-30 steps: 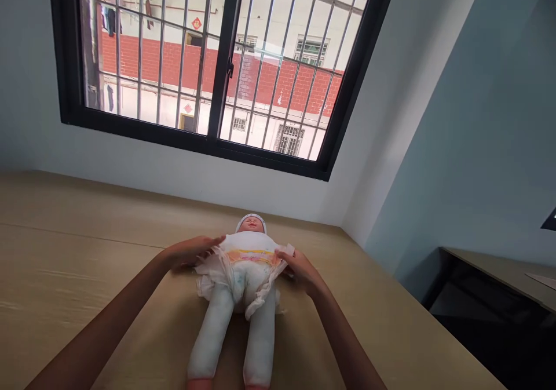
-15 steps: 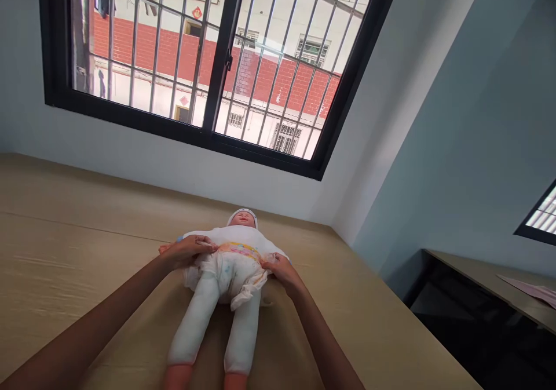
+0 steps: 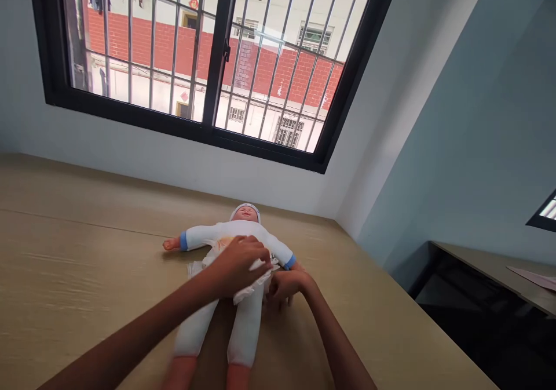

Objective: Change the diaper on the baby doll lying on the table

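Observation:
A baby doll (image 3: 245,228) in a white top with blue cuffs, white leggings and a white cap lies on its back, its head toward the window. Around its hips is a loose white diaper (image 3: 208,257) with a coloured waistband, partly hidden by my arm. My left hand (image 3: 243,262) reaches across the diaper to the doll's hip on the right of the picture, fingers bent and thumb apart. Beside that same hip, my right hand (image 3: 286,285) is low near the table, its fingers curled downward. What lies between the right fingers is hidden.
The doll lies on a wide tan table (image 3: 95,285) against the wall under a barred window (image 3: 208,59). A second table (image 3: 478,259) stands to the right, with a pinkish flat item (image 3: 532,277) on it.
My left hand has left the diaper's left side and crossed over to the right. My right hand has moved down beside the hip. The doll's arms and blue cuffs show more now.

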Motion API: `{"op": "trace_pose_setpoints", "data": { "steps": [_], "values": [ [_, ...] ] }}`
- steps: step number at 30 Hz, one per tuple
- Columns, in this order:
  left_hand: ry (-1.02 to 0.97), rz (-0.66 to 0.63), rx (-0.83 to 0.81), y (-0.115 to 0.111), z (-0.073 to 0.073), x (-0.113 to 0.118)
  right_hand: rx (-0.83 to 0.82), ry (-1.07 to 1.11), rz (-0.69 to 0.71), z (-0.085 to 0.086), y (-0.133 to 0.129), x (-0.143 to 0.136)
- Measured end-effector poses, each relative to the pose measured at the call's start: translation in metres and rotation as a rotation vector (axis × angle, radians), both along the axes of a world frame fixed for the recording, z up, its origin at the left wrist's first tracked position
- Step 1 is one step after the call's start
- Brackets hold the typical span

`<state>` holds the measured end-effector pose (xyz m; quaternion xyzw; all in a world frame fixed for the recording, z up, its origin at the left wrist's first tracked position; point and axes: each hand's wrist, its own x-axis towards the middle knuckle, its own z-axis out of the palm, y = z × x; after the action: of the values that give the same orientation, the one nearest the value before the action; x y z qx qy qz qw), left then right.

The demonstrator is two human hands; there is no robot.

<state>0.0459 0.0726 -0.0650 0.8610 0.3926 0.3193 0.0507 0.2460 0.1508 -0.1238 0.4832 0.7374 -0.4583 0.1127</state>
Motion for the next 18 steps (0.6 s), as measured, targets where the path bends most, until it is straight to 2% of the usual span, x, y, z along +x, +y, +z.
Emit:
{"op": "trace_pose_setpoints", "data": {
  "steps": [3,7,11,18],
  "values": [
    [0.266,0.059,0.09,0.005,-0.024,0.028,0.066,0.087,-0.019,-0.001,0.002,-0.004],
    [0.411,0.034,0.13,0.017,-0.046,0.036,0.117,0.19,-0.084,0.012,0.007,0.017],
    [0.459,-0.024,0.154,0.018,-0.054,0.028,0.104,0.266,-0.2,0.022,0.013,0.041],
    [0.512,-0.001,0.208,0.016,-0.06,0.028,0.055,0.398,-0.388,0.013,0.012,0.05]
  ]
}}
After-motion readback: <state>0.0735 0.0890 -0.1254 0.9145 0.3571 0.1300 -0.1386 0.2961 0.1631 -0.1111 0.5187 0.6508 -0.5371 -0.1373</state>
